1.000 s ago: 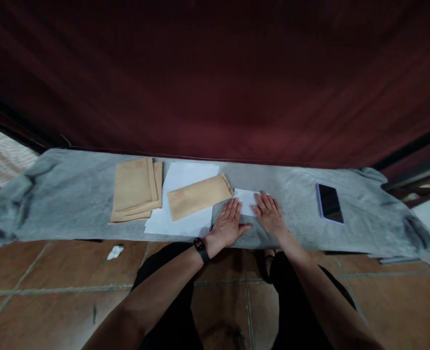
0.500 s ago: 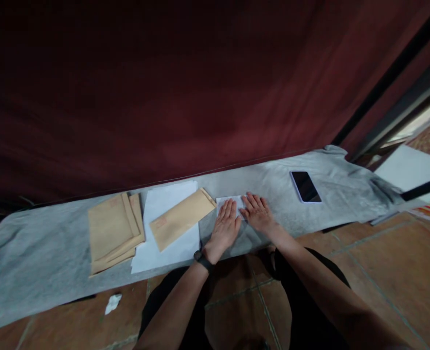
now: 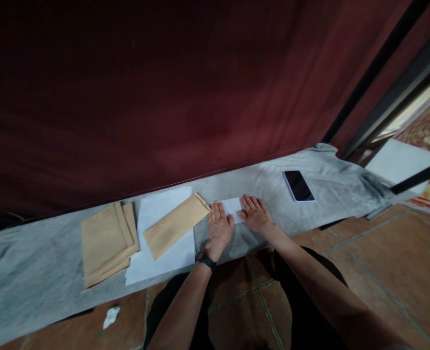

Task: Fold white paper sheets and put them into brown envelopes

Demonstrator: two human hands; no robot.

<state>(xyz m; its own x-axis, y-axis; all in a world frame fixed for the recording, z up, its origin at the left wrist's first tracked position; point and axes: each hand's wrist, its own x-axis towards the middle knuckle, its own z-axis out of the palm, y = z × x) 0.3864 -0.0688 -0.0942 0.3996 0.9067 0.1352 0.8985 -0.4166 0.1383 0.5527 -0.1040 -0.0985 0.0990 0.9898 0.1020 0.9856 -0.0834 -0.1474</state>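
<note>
envelopes [image 3: 105, 238] lie stacked, contents hidden; another envelope [image 3: 176, 226] crosses white sheets [image 3: 162, 201]. small white paper [image 3: 233, 206] lies on grey cloth [image 3: 36, 272], flat beneath left hand [image 3: 219, 228], fingers together, and right hand [image 3: 258, 215], fingers slightly spread.

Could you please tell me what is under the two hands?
The left hand and right hand rest on a small paper, whose middle shows between them. Grey cloth lies around it. What the hands cover, and what is beneath the paper, cannot be seen.
</note>
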